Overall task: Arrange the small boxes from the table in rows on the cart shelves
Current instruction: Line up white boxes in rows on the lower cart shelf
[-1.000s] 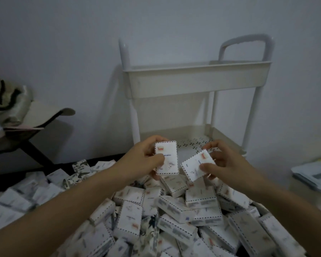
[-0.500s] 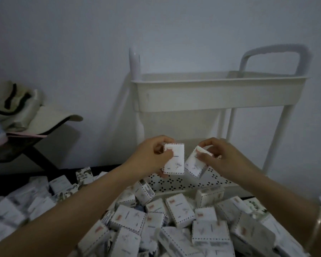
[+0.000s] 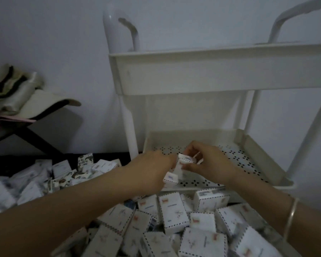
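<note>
Cart (image 3: 211,75): white, two trays in view. Lower shelf (image 3: 258,151) shows no rows, though its near-left corner is hidden by the hands. Loose pile of boxes (image 3: 174,216) covers the table (image 3: 11,162) up to the shelf's near edge. Left hand (image 3: 152,171) curls round one box (image 3: 170,178) over that near-left corner. Right hand (image 3: 211,164) pinches a second box (image 3: 185,161), touching or just beside the first. Step looks like placing the first pair: seat both flat against the left wall, sides flush, let go one at a time.
</note>
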Action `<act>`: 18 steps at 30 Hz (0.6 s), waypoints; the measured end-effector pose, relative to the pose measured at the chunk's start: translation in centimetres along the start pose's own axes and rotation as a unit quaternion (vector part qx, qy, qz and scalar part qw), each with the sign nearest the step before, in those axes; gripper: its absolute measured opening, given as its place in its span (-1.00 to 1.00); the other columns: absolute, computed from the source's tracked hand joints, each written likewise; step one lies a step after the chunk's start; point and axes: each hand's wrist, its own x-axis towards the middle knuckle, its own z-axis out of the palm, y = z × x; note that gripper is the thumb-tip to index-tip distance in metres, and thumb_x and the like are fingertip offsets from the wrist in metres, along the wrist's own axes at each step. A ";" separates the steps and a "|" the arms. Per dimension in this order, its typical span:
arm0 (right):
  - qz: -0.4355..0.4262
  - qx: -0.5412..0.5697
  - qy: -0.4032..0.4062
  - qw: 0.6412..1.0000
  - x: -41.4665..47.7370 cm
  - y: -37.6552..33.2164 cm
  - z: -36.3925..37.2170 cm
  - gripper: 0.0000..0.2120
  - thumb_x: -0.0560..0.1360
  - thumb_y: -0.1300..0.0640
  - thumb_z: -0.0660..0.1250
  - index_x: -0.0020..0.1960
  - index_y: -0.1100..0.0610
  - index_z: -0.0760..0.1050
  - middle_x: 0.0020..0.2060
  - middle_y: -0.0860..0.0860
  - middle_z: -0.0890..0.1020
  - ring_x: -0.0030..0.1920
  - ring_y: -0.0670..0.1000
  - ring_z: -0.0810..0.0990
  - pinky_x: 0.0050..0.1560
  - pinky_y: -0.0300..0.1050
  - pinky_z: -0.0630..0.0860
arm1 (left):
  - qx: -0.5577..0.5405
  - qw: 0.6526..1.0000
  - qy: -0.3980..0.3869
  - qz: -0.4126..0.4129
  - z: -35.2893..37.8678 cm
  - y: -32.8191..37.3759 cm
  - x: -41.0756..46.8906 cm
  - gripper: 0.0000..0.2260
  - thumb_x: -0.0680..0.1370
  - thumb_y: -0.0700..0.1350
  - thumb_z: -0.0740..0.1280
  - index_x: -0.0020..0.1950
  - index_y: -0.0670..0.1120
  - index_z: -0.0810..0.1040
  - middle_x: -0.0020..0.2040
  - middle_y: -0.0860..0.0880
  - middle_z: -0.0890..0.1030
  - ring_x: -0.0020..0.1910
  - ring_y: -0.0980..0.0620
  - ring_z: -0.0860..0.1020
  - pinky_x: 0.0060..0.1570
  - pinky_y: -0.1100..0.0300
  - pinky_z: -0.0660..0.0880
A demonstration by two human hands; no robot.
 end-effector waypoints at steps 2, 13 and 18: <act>-0.015 0.016 -0.007 1.000 0.2 -0.4 0.3 -0.73 0.38 0.01 0.53 0.00 0.00 0.51 -0.12 -0.15 0.61 -0.15 -0.08 0.59 -0.11 -0.10 0.58 | 0.036 0.999 -0.006 -0.003 -0.3 -0.1 -0.3 -0.74 0.51 -0.17 0.30 0.16 -0.03 0.36 -0.22 0.10 0.34 -0.24 0.08 0.36 -0.35 0.19 0.24; -0.029 -0.020 -0.050 0.998 1.7 -2.9 2.8 -0.75 0.41 0.01 0.50 0.03 -0.03 0.52 -0.06 -0.11 0.63 -0.13 -0.09 0.58 -0.05 -0.06 0.55 | 0.229 0.973 -0.010 -0.018 0.8 -0.1 -1.5 -0.81 0.52 -0.33 0.24 0.06 -0.14 0.54 0.06 -0.10 0.55 0.06 -0.10 0.54 -0.19 0.09 0.36; -0.020 -0.036 -0.103 0.994 2.5 -4.3 4.0 -0.82 0.44 0.01 0.47 -0.02 -0.03 0.53 -0.15 -0.16 0.56 -0.15 -0.12 0.54 -0.05 -0.15 0.52 | 0.120 0.988 0.094 -0.020 0.2 -1.7 -3.2 -0.64 0.55 -0.28 0.24 0.27 0.04 0.50 0.08 0.02 0.58 0.06 -0.03 0.56 -0.01 0.06 0.53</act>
